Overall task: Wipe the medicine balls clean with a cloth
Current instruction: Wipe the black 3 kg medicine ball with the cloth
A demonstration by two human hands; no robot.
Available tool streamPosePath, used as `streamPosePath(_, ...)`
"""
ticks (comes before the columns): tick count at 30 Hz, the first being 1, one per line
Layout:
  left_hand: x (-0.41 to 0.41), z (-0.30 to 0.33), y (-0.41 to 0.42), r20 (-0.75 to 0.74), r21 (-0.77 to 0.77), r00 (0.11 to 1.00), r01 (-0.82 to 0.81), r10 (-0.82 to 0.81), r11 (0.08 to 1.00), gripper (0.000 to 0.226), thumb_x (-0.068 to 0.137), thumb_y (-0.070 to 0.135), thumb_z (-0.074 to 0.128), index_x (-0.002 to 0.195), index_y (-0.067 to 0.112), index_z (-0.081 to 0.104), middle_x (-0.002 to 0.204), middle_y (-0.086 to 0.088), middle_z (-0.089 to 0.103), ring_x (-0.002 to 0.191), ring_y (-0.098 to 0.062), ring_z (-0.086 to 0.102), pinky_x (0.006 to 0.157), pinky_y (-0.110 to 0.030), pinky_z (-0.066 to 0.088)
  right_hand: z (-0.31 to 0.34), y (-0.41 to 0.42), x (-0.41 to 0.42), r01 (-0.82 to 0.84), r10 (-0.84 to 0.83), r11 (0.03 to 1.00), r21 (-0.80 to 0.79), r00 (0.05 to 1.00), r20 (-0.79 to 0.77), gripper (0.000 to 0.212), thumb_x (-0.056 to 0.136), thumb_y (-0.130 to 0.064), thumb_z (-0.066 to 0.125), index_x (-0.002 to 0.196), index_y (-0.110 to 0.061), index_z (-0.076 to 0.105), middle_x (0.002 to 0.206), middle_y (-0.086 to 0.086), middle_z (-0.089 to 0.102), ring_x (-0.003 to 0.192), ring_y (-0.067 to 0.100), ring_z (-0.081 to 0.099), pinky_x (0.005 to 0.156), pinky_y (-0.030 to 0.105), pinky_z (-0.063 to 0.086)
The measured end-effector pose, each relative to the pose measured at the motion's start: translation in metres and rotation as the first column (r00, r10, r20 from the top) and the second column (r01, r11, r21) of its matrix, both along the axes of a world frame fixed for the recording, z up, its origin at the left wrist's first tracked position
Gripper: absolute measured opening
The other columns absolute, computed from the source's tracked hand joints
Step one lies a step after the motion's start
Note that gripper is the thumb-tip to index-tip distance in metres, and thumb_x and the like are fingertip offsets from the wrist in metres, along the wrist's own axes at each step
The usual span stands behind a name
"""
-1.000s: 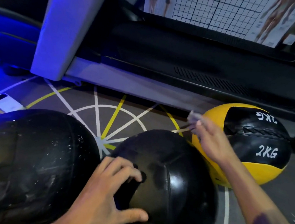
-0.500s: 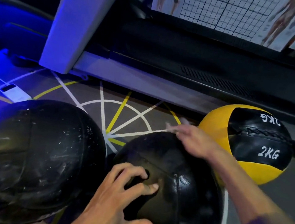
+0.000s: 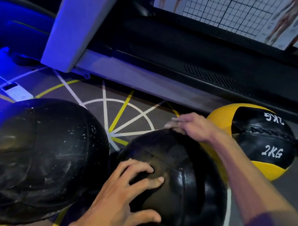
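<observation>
Three medicine balls (image 3: 182, 182); two hands (image 3: 124, 188) on one, cloth unclear.

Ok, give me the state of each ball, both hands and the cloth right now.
Middle black ball: on the floor, both hands on it.
Left black ball: scuffed with white marks, untouched.
Yellow 2KG ball: on the floor, untouched.
Left hand: fingers spread, bracing.
Right hand: on top.
Cloth: barely visible under fingers.

A glossy, leather-like skin scuffed with white flecks is shown by the large black medicine ball (image 3: 34, 157) at lower left. A pebbled, stitched finish is seen on the black centre ball (image 3: 187, 189), and smooth sheen on the yellow-and-black ball (image 3: 260, 145).
</observation>
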State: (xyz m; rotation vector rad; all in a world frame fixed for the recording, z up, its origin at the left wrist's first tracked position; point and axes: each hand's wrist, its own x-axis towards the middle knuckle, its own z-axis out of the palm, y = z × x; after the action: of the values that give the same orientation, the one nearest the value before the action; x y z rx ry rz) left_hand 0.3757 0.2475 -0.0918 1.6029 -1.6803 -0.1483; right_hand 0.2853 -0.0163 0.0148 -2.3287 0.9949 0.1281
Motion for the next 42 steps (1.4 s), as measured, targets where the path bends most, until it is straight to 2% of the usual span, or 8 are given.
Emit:
streamPosePath(6,0.013,-0.005,0.002,-0.017,0.003,1.0,-0.012,0.012,1.0,0.063,0.084,0.074,0.067,0.136,0.039,0.063,0.144,0.016,0.048,0.134,-0.016,0.044,0.114,-0.026,0.035,-0.011,0.064,-0.031,-0.332,0.334,0.941,-0.06,0.89,0.311,0.043,0.102,-0.008,0.05,0.131,-0.036,0.064,0.144,-0.019,0.056,0.138,-0.001,0.044,0.118,0.032,0.028)
streamPosePath(10,0.031,-0.002,-0.011,-0.125,0.13,0.988,-0.071,0.087,0.989,0.057,0.093,0.07,0.055,0.146,0.049,0.05,0.151,0.025,0.039,0.144,-0.01,0.038,0.113,-0.031,0.033,-0.032,0.031,-0.091,0.02,-0.077,0.994,0.108,0.825,0.56,0.044,0.104,0.0,0.047,0.127,-0.031,0.066,0.137,-0.024,0.061,0.137,0.003,0.048,0.116,0.023,0.032)
streamPosePath(19,0.097,0.012,-0.101,-0.126,0.235,0.96,-0.217,0.251,0.947,0.055,0.102,0.056,0.038,0.145,0.027,0.056,0.145,0.006,0.054,0.137,-0.011,0.049,0.114,-0.03,0.036,-0.114,0.039,-0.139,0.515,-0.622,0.773,0.371,0.497,0.606,0.036,0.109,-0.015,0.043,0.132,-0.035,0.06,0.124,-0.031,0.065,0.12,-0.01,0.056,0.098,0.016,0.042)
streamPosePath(24,0.099,0.046,-0.132,-0.312,0.154,0.902,-0.261,0.297,0.953,0.039,0.102,0.05,0.054,0.136,0.032,0.06,0.136,0.007,0.057,0.123,-0.007,0.056,0.107,-0.026,0.042,-0.141,0.04,-0.135,0.541,-0.742,0.669,0.51,0.452,0.494,0.034,0.109,-0.02,0.042,0.136,-0.028,0.062,0.128,-0.019,0.067,0.125,0.004,0.058,0.104,0.027,0.045)
streamPosePath(27,0.091,0.04,-0.139,-0.09,0.267,0.982,-0.138,0.168,0.954,0.068,0.083,0.078,0.053,0.14,0.042,0.053,0.151,0.013,0.043,0.14,-0.004,0.042,0.118,-0.031,0.032,-0.141,0.051,-0.118,0.53,-0.763,0.646,0.55,0.428,0.484,0.035,0.11,-0.019,0.041,0.126,-0.046,0.056,0.107,-0.046,0.062,0.105,-0.023,0.055,0.083,0.0,0.041)
streamPosePath(36,0.127,0.041,-0.176,-0.081,0.362,0.958,-0.23,0.276,0.903,0.072,0.091,0.069,0.053,0.152,0.034,0.043,0.159,0.0,0.038,0.146,-0.016,0.038,0.119,-0.033,0.03,-0.147,0.049,-0.093,0.442,-0.776,0.63,0.638,0.369,0.511,0.04,0.11,-0.015,0.037,0.135,-0.046,0.043,0.118,-0.039,0.056,0.104,-0.026,0.053,0.083,-0.001,0.042)
streamPosePath(39,0.128,0.056,-0.197,-0.038,0.289,0.922,-0.359,0.385,0.888,0.059,0.097,0.059,0.057,0.146,0.026,0.052,0.146,-0.005,0.048,0.129,-0.022,0.052,0.103,-0.027,0.035,-0.16,0.046,-0.085,0.424,-0.797,0.603,0.676,0.356,0.488,0.038,0.11,-0.017,0.038,0.125,-0.052,0.041,0.117,-0.038,0.051,0.112,-0.017,0.053,0.095,0.008,0.04)
streamPosePath(42,0.133,0.063,-0.197,-0.054,0.333,0.981,-0.157,0.185,0.93,0.065,0.087,0.065,0.062,0.144,0.037,0.05,0.152,0.004,0.041,0.138,-0.011,0.041,0.108,-0.025,0.03,-0.171,0.041,-0.078,0.416,-0.793,0.608,0.676,0.365,0.488,0.038,0.11,-0.02,0.041,0.139,-0.045,0.036,0.13,-0.033,0.048,0.136,0.004,0.044,0.112,0.025,0.035)
